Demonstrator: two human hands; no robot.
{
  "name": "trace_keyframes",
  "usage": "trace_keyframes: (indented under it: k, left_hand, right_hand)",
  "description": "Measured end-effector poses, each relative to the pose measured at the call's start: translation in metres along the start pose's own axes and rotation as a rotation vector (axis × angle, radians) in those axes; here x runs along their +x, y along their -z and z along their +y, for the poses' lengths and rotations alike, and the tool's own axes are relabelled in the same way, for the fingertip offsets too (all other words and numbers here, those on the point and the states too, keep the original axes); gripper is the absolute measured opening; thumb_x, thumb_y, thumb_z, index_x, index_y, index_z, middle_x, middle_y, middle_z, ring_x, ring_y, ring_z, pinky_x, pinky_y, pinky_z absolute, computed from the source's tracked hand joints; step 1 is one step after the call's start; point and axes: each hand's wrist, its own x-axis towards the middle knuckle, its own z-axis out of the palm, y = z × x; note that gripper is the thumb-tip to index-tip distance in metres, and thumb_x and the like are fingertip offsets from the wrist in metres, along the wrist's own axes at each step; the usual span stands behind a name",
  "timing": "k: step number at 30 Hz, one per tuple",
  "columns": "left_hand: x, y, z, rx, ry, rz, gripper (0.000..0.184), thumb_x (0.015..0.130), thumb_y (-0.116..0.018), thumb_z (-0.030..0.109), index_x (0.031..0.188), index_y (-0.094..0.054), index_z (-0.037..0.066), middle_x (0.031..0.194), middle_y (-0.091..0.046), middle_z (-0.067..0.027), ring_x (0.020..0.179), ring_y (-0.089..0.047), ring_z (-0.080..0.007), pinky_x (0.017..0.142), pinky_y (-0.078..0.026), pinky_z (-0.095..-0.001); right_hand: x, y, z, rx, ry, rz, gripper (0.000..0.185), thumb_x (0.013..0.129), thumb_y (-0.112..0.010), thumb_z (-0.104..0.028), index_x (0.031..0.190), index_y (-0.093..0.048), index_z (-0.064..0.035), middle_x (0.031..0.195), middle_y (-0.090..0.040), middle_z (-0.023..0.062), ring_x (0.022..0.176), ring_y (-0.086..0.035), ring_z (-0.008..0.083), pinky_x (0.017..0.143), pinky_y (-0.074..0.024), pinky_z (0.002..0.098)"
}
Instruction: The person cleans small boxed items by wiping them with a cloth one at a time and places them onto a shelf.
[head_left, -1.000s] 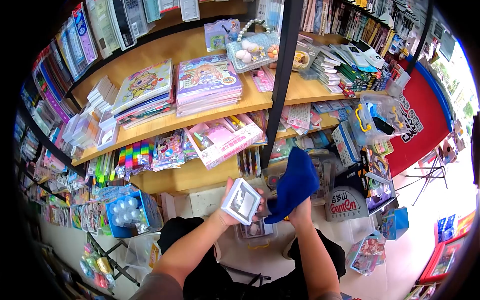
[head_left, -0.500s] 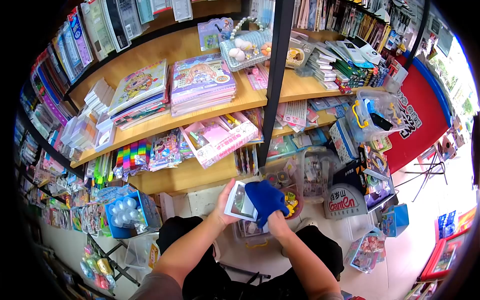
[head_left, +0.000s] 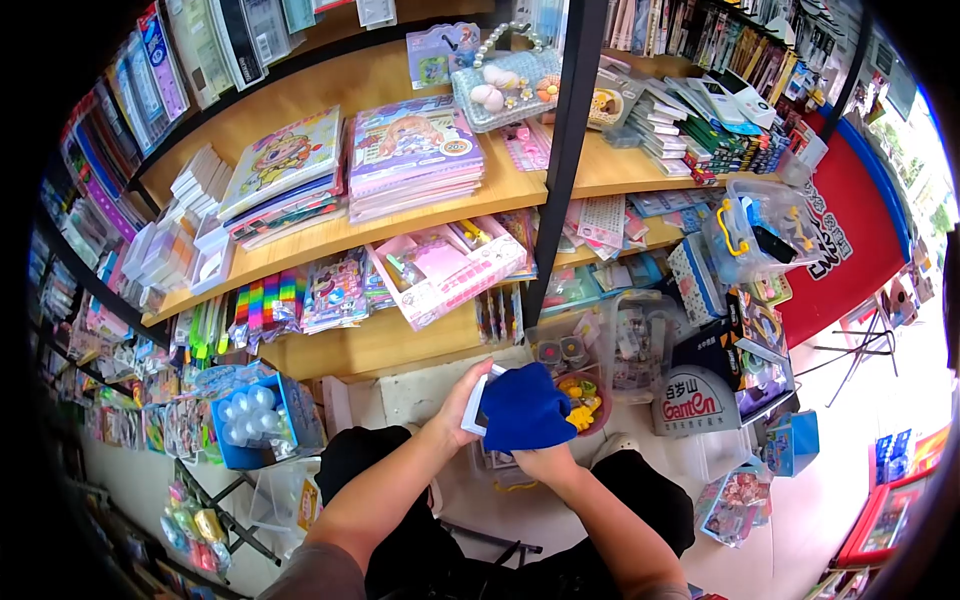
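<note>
My left hand (head_left: 458, 408) grips a small white-framed box (head_left: 478, 402) by its left side. A dark blue cloth (head_left: 528, 408) lies over most of the box's face, so only the left edge of the frame shows. Below the cloth, my right hand (head_left: 545, 462) is closed on its lower part; its fingertips are partly hidden under the fabric. Just right of the cloth is a round tub (head_left: 598, 418) with yellow items in it. Under my hands, a clear bin (head_left: 515, 480) on the floor is partly covered.
A wooden shelf (head_left: 400, 222) with stacked books (head_left: 415, 160) runs ahead, with a black post (head_left: 565, 150). A pink box (head_left: 450, 285) juts out below. A blue bin of clear balls (head_left: 255, 425) stands left, a grey Ganten box (head_left: 695, 402) right.
The blue cloth has moved left from beside the box onto its face, and now covers more of it. My right hand came left with it. My left hand still holds the box.
</note>
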Motion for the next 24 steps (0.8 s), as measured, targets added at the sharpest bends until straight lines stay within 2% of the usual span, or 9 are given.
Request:
trace_keyframes:
  k: [4,7,13,16,19,21,22,23,24]
  left_hand:
    - [0.005,0.005,0.003,-0.043,0.024,-0.269,0.06,0.089,-0.048,0.044,0.127,-0.047,-0.003,0.118,-0.058,-0.0167,0.104,-0.059,-0.0242,0.094,-0.046,-0.0352]
    - [0.011,0.009,-0.002,0.002,-0.004,-0.358,0.062,0.09,-0.045,0.041,0.132,-0.041,-0.004,0.122,-0.056,-0.0174,0.108,-0.058,-0.0245,0.095,-0.045,-0.0353]
    - [0.006,0.011,0.011,0.02,-0.054,-0.493,0.069,0.085,-0.05,0.041,0.135,-0.036,-0.004,0.122,-0.055,-0.0152,0.107,-0.058,-0.0221,0.093,-0.047,-0.037]
    - [0.004,0.011,0.011,0.058,-0.086,-0.538,0.07,0.085,-0.052,0.042,0.136,-0.035,-0.002,0.123,-0.054,-0.0144,0.105,-0.059,-0.0212,0.091,-0.048,-0.0358]
    - [0.004,0.006,0.011,0.021,-0.063,-0.554,0.067,0.086,-0.051,0.043,0.135,-0.037,-0.001,0.123,-0.054,-0.0132,0.108,-0.057,-0.0213,0.094,-0.045,-0.0356]
    - [0.005,0.002,0.006,0.088,-0.091,-0.456,0.073,0.084,-0.054,0.047,0.136,-0.036,-0.001,0.128,-0.05,-0.0154,0.116,-0.051,-0.0254,0.101,-0.038,-0.0385]
    - [0.005,-0.001,0.003,0.124,-0.102,-0.407,0.077,0.083,-0.055,0.049,0.136,-0.035,-0.002,0.13,-0.048,-0.0165,0.12,-0.048,-0.0274,0.105,-0.034,-0.0399]
    - [0.003,-0.005,-0.003,0.122,-0.096,-0.363,0.069,0.087,-0.052,0.045,0.135,-0.036,-0.002,0.131,-0.048,-0.0161,0.122,-0.046,-0.0267,0.106,-0.033,-0.0402]
    - [0.007,-0.005,-0.007,0.079,-0.064,-0.365,0.055,0.093,-0.044,0.041,0.133,-0.041,0.004,0.127,-0.052,-0.0108,0.116,-0.052,-0.0221,0.101,-0.039,-0.0354]
  right_hand:
    - [-0.004,0.011,-0.01,0.154,-0.078,-0.056,0.023,0.073,-0.063,-0.007,0.097,-0.061,-0.0066,0.1,-0.059,0.0139,0.096,-0.055,0.0328,0.084,-0.0432,0.0411]
    - [-0.003,0.027,-0.017,0.069,-0.099,-0.079,0.023,0.073,-0.061,-0.005,0.096,-0.061,-0.007,0.102,-0.058,0.0135,0.096,-0.054,0.0321,0.083,-0.0431,0.0411]
    - [-0.014,0.046,-0.002,-0.012,0.083,-0.005,0.022,0.073,-0.059,-0.003,0.094,-0.06,-0.0076,0.103,-0.057,0.0118,0.098,-0.054,0.0302,0.083,-0.0428,0.0408]
    - [-0.026,0.047,0.005,0.298,-0.206,0.062,0.019,0.076,-0.056,-0.002,0.094,-0.06,-0.006,0.105,-0.056,0.0114,0.1,-0.052,0.0303,0.084,-0.0418,0.0403]
    - [-0.023,0.051,0.004,0.584,-0.213,0.14,0.014,0.081,-0.054,0.001,0.093,-0.059,-0.0019,0.093,-0.057,0.0063,0.089,-0.056,0.0184,0.079,-0.0447,0.0322]
    - [-0.019,0.04,0.002,0.413,-0.296,0.069,0.013,0.082,-0.051,-0.001,0.091,-0.06,-0.0025,0.094,-0.058,0.0093,0.091,-0.055,0.0256,0.083,-0.0435,0.0362]
    - [-0.014,0.03,-0.002,0.2,-0.162,0.061,0.014,0.081,-0.052,-0.002,0.092,-0.06,-0.0031,0.095,-0.059,0.0108,0.09,-0.056,0.0283,0.081,-0.0441,0.0379]
    - [-0.009,0.019,-0.007,-0.017,-0.032,0.081,0.014,0.081,-0.052,-0.003,0.093,-0.06,-0.0037,0.095,-0.059,0.0122,0.088,-0.057,0.0309,0.08,-0.0446,0.0396]
    - [-0.006,0.014,-0.005,-0.127,0.031,0.048,0.017,0.08,-0.053,-0.004,0.095,-0.059,-0.004,0.098,-0.059,0.0132,0.088,-0.057,0.0321,0.079,-0.0447,0.0407]
